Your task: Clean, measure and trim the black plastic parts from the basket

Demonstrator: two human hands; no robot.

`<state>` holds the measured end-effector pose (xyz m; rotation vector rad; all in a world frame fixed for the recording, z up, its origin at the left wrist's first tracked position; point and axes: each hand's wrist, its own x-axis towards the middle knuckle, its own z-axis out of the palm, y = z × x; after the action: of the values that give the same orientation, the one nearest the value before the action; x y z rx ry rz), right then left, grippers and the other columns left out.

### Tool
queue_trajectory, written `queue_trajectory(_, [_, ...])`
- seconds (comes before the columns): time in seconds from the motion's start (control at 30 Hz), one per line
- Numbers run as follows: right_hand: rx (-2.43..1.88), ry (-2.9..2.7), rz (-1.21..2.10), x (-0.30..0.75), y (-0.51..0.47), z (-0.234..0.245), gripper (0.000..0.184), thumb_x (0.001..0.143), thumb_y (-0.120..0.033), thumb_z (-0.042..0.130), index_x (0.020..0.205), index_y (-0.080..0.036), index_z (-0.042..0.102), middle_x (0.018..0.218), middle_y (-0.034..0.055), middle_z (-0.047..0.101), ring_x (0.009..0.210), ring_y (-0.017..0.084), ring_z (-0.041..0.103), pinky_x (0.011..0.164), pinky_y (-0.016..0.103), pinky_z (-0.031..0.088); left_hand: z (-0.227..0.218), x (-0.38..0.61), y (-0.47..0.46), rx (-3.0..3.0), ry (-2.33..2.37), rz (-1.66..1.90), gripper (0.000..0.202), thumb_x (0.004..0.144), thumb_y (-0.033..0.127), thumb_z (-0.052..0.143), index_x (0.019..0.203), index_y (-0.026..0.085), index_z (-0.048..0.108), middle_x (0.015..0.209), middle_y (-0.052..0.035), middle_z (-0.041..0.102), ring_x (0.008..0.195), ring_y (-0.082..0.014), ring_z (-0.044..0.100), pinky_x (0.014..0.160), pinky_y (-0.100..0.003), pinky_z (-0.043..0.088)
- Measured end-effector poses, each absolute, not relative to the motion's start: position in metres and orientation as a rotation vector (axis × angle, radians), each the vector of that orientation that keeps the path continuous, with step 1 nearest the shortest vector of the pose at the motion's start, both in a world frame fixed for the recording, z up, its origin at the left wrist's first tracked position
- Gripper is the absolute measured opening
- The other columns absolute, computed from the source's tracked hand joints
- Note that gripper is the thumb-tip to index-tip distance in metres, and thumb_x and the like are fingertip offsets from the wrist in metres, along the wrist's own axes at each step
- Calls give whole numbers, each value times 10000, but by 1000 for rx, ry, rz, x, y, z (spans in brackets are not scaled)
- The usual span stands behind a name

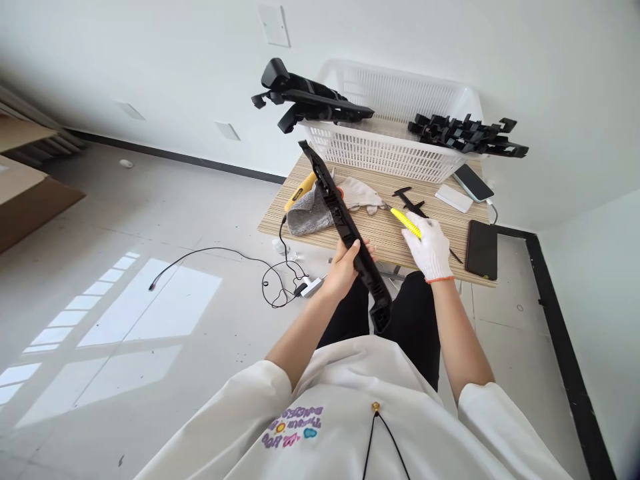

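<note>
My bare left hand (344, 268) is wrapped round a long black plastic part (345, 223) with ribs along its length, held at a slant above the table's front edge. In a white glove with an orange cuff, my right hand (429, 248) grips a yellow-handled knife-like tool (406, 223); its thin tip points left toward the black part, apart from it. Behind the part lie a grey cloth (307, 212) and a loose white glove (359, 194). A black caliper (411, 202) rests on the tabletop just beyond my right hand, which partly covers it.
A white plastic basket (385, 150) stands at the table's back, with black parts (313, 100) on its left and more black parts (465, 135) on its right. Two phones (481, 250) lie at the right. A yellow tool (301, 191) trails a cable to a power strip (312, 287) on the floor.
</note>
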<state>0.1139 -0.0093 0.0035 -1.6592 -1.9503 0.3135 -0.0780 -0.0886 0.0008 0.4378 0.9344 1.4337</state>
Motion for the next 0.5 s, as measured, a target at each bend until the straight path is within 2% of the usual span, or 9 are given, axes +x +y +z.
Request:
queue_trajectory(0.1, [-1755, -2160, 177, 113, -4, 12, 508, 919, -400, 548, 1422, -328, 551, 1323, 112, 585, 1133, 335, 571, 897, 470, 489, 15, -60, -64, 322, 962, 1449, 95, 911, 185, 597, 992, 191, 549, 1026, -40, 687, 969, -173, 701, 941, -393, 561])
queue_trajectory(0.17, [-1762, -2229, 209, 118, -7, 24, 496, 938, -446, 517, 1420, -333, 550, 1399, 91, 550, 1197, 351, 541, 926, 492, 484, 18, -51, -51, 260, 981, 1476, 70, 924, 136, 550, 970, 187, 535, 1028, -45, 689, 1007, -174, 697, 977, -390, 543])
queue_trajectory(0.27, [-1630, -2290, 322, 122, -25, 47, 518, 954, -539, 473, 1424, -329, 536, 1487, 54, 481, 1297, 315, 495, 1005, 476, 459, 19, -42, -32, 198, 955, 1563, 97, 942, 105, 507, 952, 201, 502, 1004, -31, 678, 1006, -158, 693, 996, -379, 530])
queue_trajectory(0.33, [-1448, -2477, 435, 120, -37, 59, 591, 923, -563, 528, 1467, -340, 472, 1486, 40, 485, 1307, 291, 497, 1013, 439, 465, 19, -37, -19, 162, 912, 1626, 118, 951, 95, 485, 938, 212, 474, 981, -19, 667, 978, -145, 691, 994, -370, 527])
queue_trajectory(0.4, [-1463, -2576, 411, 114, -42, 65, 667, 882, -505, 607, 1498, -323, 429, 1472, 62, 495, 1240, 301, 550, 937, 420, 509, 20, -32, -6, 144, 875, 1638, 114, 959, 104, 473, 927, 213, 466, 966, -21, 662, 978, -141, 685, 1000, -356, 518])
queue_trajectory(0.5, [-1691, -2524, 153, 108, -31, 64, 595, 914, -294, 545, 1497, -345, 436, 1413, 69, 535, 1080, 282, 628, 816, 395, 535, 25, -28, 3, 169, 889, 1520, 58, 956, 143, 494, 936, 194, 516, 988, -52, 665, 1057, -155, 665, 1028, -330, 491])
